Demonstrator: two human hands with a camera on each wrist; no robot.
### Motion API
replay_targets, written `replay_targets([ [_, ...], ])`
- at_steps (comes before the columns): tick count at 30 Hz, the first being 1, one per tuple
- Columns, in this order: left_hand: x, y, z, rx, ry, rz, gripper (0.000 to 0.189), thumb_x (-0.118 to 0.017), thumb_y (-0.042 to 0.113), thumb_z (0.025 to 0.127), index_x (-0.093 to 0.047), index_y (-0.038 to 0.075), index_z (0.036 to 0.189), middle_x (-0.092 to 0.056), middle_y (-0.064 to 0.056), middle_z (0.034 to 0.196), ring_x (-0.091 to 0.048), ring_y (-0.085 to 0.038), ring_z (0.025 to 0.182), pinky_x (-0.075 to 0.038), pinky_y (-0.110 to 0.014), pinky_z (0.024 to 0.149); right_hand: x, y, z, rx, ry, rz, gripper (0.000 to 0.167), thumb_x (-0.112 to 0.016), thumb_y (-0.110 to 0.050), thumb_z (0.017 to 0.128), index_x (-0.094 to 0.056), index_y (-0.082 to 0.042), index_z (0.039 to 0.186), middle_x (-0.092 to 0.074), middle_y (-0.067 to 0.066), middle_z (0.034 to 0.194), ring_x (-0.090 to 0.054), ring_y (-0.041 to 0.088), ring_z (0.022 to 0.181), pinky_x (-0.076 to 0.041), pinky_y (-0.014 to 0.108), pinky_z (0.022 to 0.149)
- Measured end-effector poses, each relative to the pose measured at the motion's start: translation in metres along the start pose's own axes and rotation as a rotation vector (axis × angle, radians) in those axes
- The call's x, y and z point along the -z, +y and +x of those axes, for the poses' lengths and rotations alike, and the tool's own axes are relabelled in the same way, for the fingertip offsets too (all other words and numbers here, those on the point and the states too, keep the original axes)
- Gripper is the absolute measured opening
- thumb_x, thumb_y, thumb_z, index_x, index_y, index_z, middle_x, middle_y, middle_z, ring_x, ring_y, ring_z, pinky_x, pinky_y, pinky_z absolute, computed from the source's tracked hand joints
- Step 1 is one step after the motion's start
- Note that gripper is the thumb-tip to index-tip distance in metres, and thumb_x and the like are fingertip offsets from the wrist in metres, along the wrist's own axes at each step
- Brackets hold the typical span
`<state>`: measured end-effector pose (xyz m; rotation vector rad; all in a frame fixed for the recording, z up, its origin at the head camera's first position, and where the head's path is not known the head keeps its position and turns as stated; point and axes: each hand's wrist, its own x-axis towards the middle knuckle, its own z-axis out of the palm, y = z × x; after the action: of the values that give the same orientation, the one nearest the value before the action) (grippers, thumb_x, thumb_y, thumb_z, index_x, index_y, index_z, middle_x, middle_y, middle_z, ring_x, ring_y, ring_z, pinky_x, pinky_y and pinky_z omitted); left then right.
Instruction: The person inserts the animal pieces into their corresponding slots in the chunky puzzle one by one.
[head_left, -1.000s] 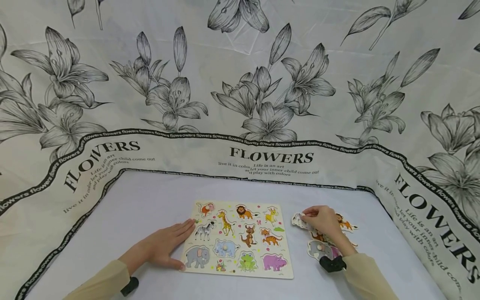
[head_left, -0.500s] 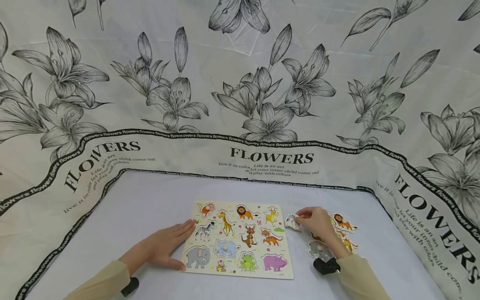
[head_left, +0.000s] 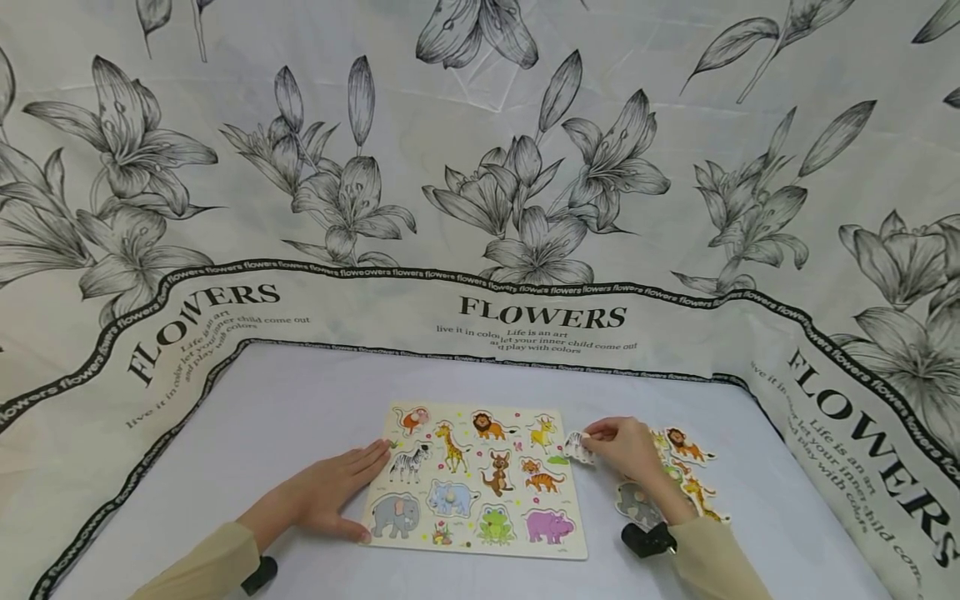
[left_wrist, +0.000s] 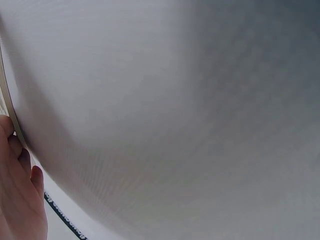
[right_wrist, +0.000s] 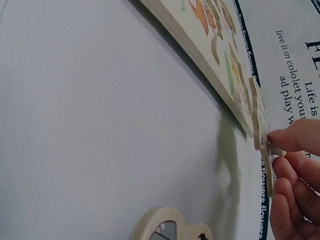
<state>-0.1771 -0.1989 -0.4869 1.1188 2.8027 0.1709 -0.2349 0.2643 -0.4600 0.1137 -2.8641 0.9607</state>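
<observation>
A wooden animal puzzle board (head_left: 442, 408) lies flat on the white table. My left hand (head_left: 330, 493) rests along its left edge, fingers extended and thumb near the lower corner. In the left wrist view, the fingers (left_wrist: 15, 145) are right at the board's edge. My right hand (head_left: 628, 448) pinches a zebra puzzle piece (head_left: 577, 447) between thumb and fingers. That piece overlaps the board's right edge in the head view. Seen from the right wrist, the zebra piece (right_wrist: 257, 117) is tilted on edge beside the board's corner.
Loose pieces lie right of the board, partly hidden by my right arm: a lion (head_left: 686, 443), a giraffe (head_left: 699, 497), a grey elephant (head_left: 636, 504) and others. On the board, a blue animal (head_left: 450, 497) bears a knob. A flower-printed cloth (head_left: 375, 308) stands behind the table.
My right hand has moved left with the zebra piece, from the loose pieces to the board's right edge, uncovering more of the giraffe piece. My left hand has stayed in place.
</observation>
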Motion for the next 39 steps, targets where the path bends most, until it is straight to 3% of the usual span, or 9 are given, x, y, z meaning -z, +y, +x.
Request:
replay_targets([
  [21, 0.001, -0.001, -0.004, 0.018, -0.006, -0.013, 0.107, -0.050, 0.077, 0.078, -0.025, 0.004, 0.151, -0.022, -0.012, 0.160, -0.026, -0.028, 0.146, -0.034, -0.044, 0.115, -0.020, -0.040, -0.007, 0.004, 0.001, 0.058, 0.015, -0.077, -0.016, 0.078, -0.075, -0.006, 0.088, -0.070, 0.000, 0.073, -0.059, 0.007, 0.063, -0.046, 0.019, 0.057],
  [39, -0.001, -0.001, 0.002, 0.064, -0.049, -0.038, 0.108, -0.050, 0.079, 0.076, -0.021, 0.010, 0.154, -0.017, -0.006, 0.162, -0.021, -0.023, 0.149, -0.031, -0.041, 0.118, -0.039, -0.069, -0.002, 0.103, -0.050, 0.117, 0.010, -0.078, -0.016, 0.077, -0.076, -0.009, 0.085, -0.070, -0.002, 0.071, -0.057, 0.007, 0.063, -0.046, 0.020, 0.055],
])
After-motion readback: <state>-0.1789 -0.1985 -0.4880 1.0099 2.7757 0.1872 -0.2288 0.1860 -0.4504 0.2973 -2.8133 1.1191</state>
